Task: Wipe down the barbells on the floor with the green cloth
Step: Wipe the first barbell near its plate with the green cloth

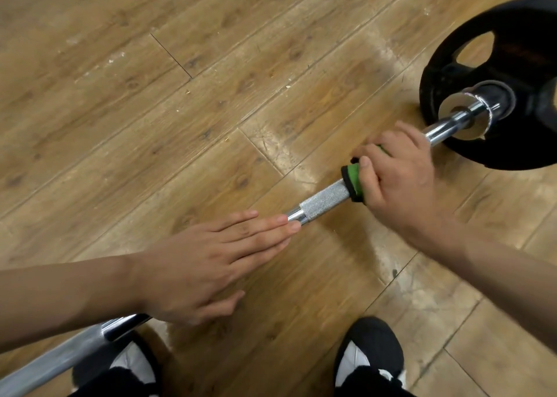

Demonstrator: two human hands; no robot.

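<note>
Right hand (401,182) grips green cloth (353,182) round chrome barbell (324,201) – knurled section just left of it. Left hand (208,264) flat, fingers straight, covering bar. Black plate (512,65) partly cut off.

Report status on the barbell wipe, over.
Right hand grips green cloth round the bar, near the black plate. Left hand flat over the bar, fingers straight. Nothing blocking the stretch between the hands.
</note>
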